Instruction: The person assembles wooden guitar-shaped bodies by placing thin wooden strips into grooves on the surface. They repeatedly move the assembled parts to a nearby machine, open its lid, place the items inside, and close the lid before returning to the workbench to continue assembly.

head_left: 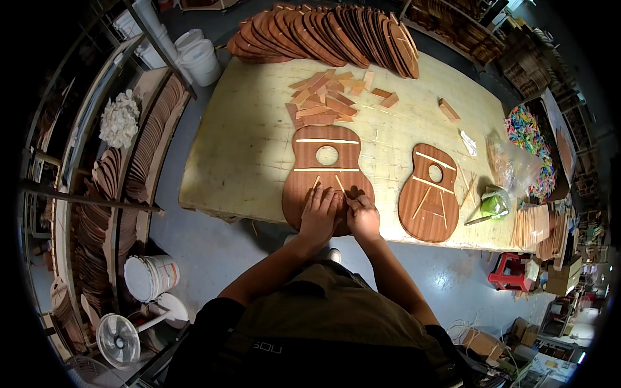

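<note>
A brown wooden guitar-shaped plate (326,155) with a round soundhole lies on the table's near edge. Two pale strips cross it, above and below the hole, and two thinner wooden strips (341,185) slant below them. My left hand (321,208) rests on the lower part with its fingers stretched out flat, covering the lower end of the left slanting strip. Beside it, my right hand (362,213) has its fingers bent and drawn together at the right slanting strip's lower end. Whatever lies under those fingertips is hidden. To the right is a second similar plate (427,210) with strips on it.
Stacked guitar-shaped plates (323,35) line the table's far edge, with loose wood pieces (323,97) before them. A green bag (495,204) and a box of colourful bits (532,149) sit at right. A red stool (509,271), a bucket (150,277) and a fan (118,341) stand around.
</note>
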Demonstrator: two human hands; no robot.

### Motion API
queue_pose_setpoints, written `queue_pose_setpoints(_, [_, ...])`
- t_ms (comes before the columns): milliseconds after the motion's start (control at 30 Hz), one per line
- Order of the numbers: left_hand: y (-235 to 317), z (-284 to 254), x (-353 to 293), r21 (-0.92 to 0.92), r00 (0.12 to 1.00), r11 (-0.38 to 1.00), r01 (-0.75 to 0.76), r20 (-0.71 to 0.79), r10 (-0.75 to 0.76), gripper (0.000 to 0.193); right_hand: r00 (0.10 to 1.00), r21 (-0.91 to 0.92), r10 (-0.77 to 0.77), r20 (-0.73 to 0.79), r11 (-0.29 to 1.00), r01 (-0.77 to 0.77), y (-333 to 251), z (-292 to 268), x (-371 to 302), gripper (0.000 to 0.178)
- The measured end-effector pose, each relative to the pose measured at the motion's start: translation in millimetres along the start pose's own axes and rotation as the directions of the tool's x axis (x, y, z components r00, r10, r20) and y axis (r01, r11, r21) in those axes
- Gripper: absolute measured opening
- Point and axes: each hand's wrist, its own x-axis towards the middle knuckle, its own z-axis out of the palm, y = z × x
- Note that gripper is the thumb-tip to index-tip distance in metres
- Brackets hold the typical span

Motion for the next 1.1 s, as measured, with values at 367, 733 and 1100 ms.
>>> queue_pose_setpoints(367, [-35.5, -25.9, -19.8, -0.17, 0.952, 0.947, 0.272, -0.093, -0.29, 0.039, 0.996, -0.113, -0.09, -0.001, 0.99, 0.09, -7.0, -7.3, 1.9, 0.024])
queue_pose_setpoints(733, [-39.4, -23.2, -13.1, -0.112, 0.976, 0.975, 0.193, -0.076, -0.202, 0.025, 0.992, -0.123, -0.12, 0.039, 0.985, 0.124, -7.6, -11.6, 5.5, 0.019])
queue_pose_setpoints(1100, [-61.1, -28.5, 15.1, -0.106, 0.977, 0.971, 0.212, 0.02, -0.212, 0.009, 0.996, -0.072, 0.057, 0.07, 0.996, -0.052, -11.7, -9.7, 29.8, 0.013])
